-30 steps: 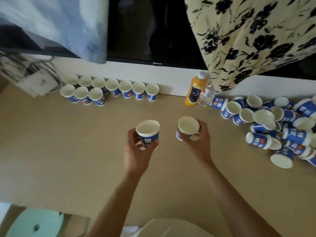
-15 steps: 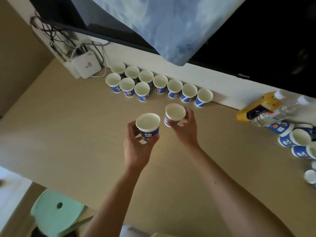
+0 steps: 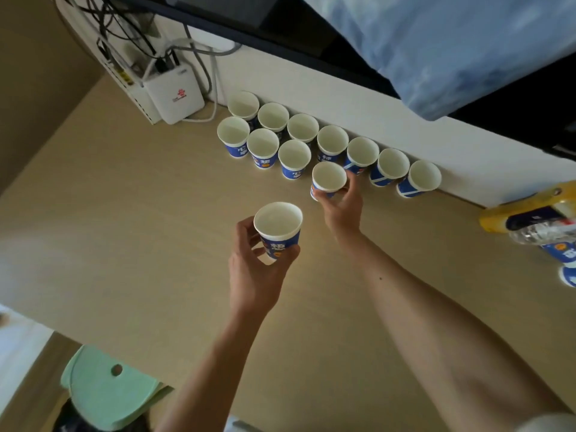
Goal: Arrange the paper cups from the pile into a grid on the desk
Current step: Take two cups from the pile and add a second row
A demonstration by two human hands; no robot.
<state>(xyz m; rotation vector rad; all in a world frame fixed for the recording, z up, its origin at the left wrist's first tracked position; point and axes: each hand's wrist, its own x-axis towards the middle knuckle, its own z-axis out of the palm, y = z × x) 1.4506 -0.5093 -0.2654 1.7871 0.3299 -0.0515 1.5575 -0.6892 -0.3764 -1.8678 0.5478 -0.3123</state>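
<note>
Off the table's near left corner stands one mint-green stool (image 3: 106,388). Over the middle of the table (image 3: 124,229) the left hand (image 3: 255,272) is raised on a bent forearm. Its fingers (image 3: 244,227) and thumb are curled round the lower half of one blue-and-white paper cup, the nearer cup (image 3: 278,226), which is mouth up and clear of the surface. Farther on, the right hand (image 3: 341,210) is stretched out on a long straight forearm, its fingers clamped on the base of a second, the farther cup (image 3: 328,179). This one is also mouth up, just beside the right end of the front row (image 3: 262,145); I cannot tell whether its base touches the table. The front row counts three standing cups. The back row (image 3: 332,139) behind it, along the table's far edge against the wall, counts seven. At the right edge are one yellow juice bottle (image 3: 505,215), one clear water bottle (image 3: 542,236) and two pile cups (image 3: 561,252), only partly in view. In the far left corner sits one white router (image 3: 174,95) with its cables.
</note>
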